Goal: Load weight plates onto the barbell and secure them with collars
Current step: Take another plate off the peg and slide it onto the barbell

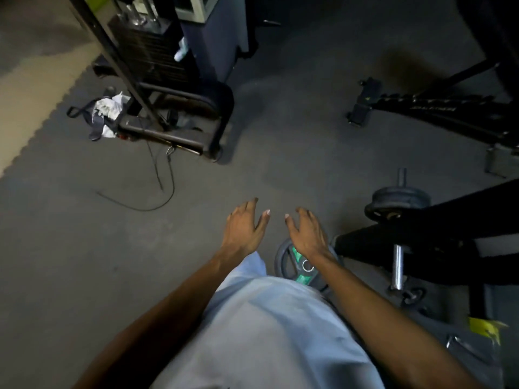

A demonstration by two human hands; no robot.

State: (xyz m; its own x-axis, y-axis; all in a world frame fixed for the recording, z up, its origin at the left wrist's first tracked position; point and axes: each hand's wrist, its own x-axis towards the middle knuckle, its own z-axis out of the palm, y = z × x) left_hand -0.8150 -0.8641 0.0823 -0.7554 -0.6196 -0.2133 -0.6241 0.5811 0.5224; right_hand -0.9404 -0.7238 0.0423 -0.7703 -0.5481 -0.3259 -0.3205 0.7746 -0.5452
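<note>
Both hands out front, left hand [243, 228] and right hand [307, 234], fingers spread and holding nothing. Dark round weight plate with green label [286, 262] lies flat on the grey rubber floor [84, 234] under the right wrist; chrome barbell [398, 265] with grey plates [398, 200] is off right.

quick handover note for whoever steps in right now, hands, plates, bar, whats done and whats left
Left hand and right hand: both open, fingers spread, out over the floor mat, holding nothing.

Things: a dark plate with green markings lies flat on the mat under the right wrist. A bar on the right runs under a black bench frame, with dark plates already on its far end.

Done: those far-end plates are on. No collar is clearly visible.

Left: likely pick up the green-marked plate, load it, fit collars.
</note>
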